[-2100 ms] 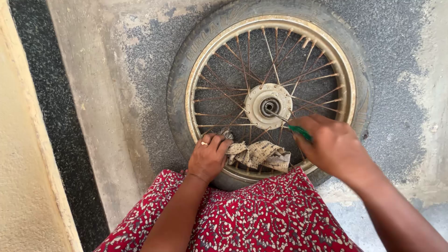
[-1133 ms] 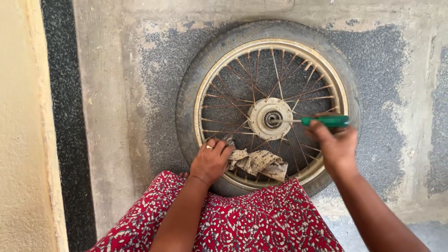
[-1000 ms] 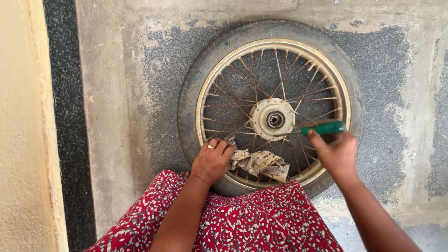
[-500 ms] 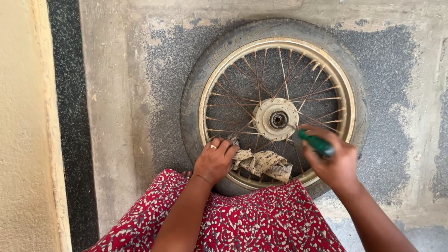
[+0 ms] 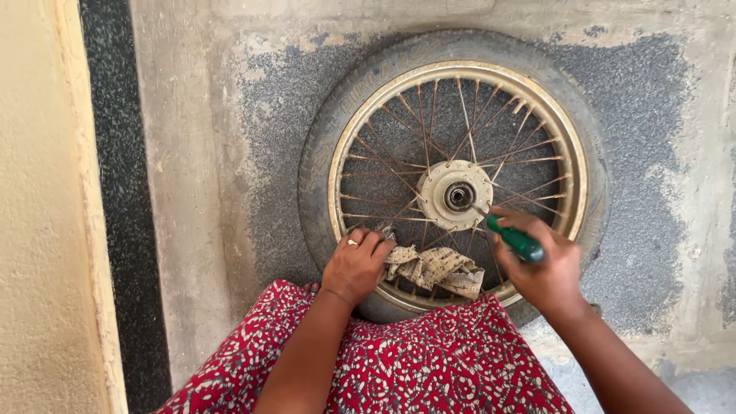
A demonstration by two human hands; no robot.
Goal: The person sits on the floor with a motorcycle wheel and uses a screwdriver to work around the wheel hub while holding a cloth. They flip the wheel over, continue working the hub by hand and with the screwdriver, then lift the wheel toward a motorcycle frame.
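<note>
A spoked wheel with a worn black tyre (image 5: 330,130) lies flat on the ground in front of me. Its rim (image 5: 571,165) is dull gold and its pale metal hub (image 5: 458,195) sits at the centre. My right hand (image 5: 540,264) grips a green-handled screwdriver (image 5: 516,240), whose tip points at the hub from the lower right. My left hand (image 5: 355,264), wearing a ring, rests on the near rim and presses on a crumpled patterned cloth (image 5: 434,268) that lies over the spokes.
The ground is rough concrete with a dark gritty patch (image 5: 276,153) under the wheel. A black strip (image 5: 123,230) and a pale beige surface (image 5: 38,230) run down the left side. My red patterned skirt (image 5: 414,360) covers the bottom of the view.
My right hand swung the screwdriver away to the right of the hub and has brought it back, tip toward the hub. My left hand stayed on the cloth and rim.
</note>
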